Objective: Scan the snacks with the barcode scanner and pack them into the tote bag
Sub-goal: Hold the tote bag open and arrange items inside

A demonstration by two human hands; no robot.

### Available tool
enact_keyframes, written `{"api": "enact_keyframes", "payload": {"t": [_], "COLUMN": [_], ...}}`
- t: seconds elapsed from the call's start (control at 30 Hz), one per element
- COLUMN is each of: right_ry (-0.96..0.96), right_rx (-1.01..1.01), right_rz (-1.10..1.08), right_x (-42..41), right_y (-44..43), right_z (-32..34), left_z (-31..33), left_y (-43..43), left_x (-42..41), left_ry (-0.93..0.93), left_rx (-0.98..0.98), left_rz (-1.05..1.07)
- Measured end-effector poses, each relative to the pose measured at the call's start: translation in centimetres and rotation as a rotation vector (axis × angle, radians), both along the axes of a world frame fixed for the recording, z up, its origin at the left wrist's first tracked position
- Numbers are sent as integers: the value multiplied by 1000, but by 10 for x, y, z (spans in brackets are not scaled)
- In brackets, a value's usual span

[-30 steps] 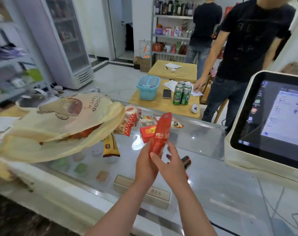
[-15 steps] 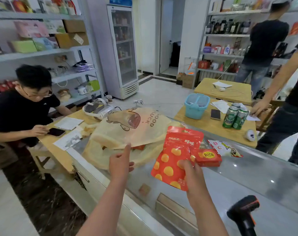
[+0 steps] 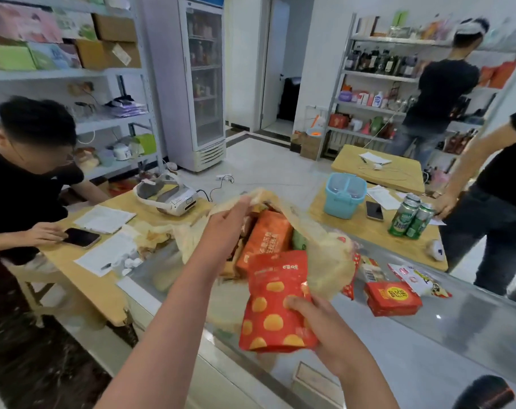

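My right hand [image 3: 324,329] grips a red snack pouch with yellow dots [image 3: 276,302] by its lower right corner, just in front of the mouth of the cream tote bag [image 3: 327,261]. My left hand [image 3: 230,228] pinches the tote's upper edge and holds the mouth open. Inside the bag an orange snack pack [image 3: 265,240] and a green pack show. The black barcode scanner [image 3: 486,394] lies on the glass counter at the bottom right corner, only partly in view.
On the glass counter [image 3: 427,335] right of the bag lie a red box [image 3: 392,298] and a white snack packet [image 3: 416,278]. A person [image 3: 29,184] sits at the left wooden table; another stands at right. A blue basket [image 3: 343,196] and green cans [image 3: 410,219] stand behind.
My left hand has taken hold of the tote's edge and lifted the mouth open. The red pouch has moved up to the bag's opening. My view turned left.
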State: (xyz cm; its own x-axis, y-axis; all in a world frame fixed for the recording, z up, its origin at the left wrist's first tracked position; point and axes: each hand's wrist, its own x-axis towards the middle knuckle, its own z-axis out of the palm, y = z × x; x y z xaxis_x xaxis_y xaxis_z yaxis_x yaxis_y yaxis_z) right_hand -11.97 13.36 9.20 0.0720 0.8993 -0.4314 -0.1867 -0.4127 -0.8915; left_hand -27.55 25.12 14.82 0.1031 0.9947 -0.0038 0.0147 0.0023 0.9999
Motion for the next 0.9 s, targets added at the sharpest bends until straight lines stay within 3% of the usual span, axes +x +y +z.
{"api": "enact_keyframes", "payload": {"t": [0.07, 0.23, 0.37, 0.53, 0.63, 0.7, 0.9], "right_ry": [21, 12, -56, 59, -393, -594, -777], "right_rx": [50, 74, 22, 69, 132, 145, 250], "right_rz": [-123, -197, -264, -511, -341, -206, -354], "right_x": [-18, -42, -36, -28, -38, -44, -32], "right_y": [17, 55, 117, 161, 147, 143, 175], "right_z": [-2, 0, 4, -14, -38, -48, -35], "left_z": [15, 35, 39, 38, 34, 30, 23], "left_y": [1, 3, 6, 4, 4, 5, 0], "left_x": [-7, -17, -21, -19, -21, -18, 3], "left_ry": [124, 231, 196, 115, 132, 107, -47], "left_rx": [36, 149, 174, 173, 168, 189, 193], "left_rz": [17, -38, -63, -49, -61, -60, -26]}}
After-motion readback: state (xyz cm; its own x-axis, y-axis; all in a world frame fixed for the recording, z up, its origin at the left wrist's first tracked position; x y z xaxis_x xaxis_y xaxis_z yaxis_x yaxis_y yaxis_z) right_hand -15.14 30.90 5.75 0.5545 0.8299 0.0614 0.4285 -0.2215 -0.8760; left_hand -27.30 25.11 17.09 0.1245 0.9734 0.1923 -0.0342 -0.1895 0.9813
